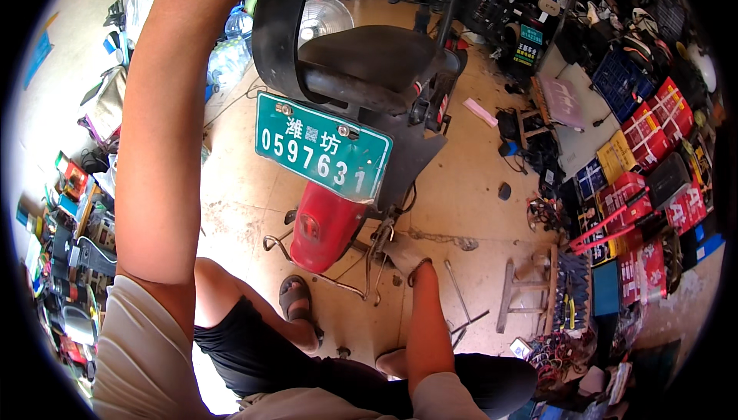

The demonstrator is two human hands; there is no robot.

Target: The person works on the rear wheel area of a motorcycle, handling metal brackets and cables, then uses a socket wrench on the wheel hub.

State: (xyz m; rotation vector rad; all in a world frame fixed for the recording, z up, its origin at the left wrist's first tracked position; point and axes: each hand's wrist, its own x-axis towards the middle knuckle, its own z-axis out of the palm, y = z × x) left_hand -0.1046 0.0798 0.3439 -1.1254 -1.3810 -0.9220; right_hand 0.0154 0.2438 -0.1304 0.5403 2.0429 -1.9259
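Observation:
In front of me stands a scooter with a black seat (369,55), a curved black rear bar (277,43), a green plate (323,147) and a red rear piece (327,228). My left arm reaches up past its left side, and the hand lies beyond the top edge of the picture. Low at the scooter's rear right, my right hand (401,255) seems to wear a pale glove, with a dark band at the wrist. It is beside metal parts (380,239) near the bent metal stand (350,289). Its fingers blend into those parts, so their grip is unclear.
A long thin tool (457,289) lies on the floor right of my right forearm. Further right are a small wooden stool (526,297), stacked battery boxes (642,274) and tangled cables. Shelved goods line the left. A fan (327,16) stands behind the scooter.

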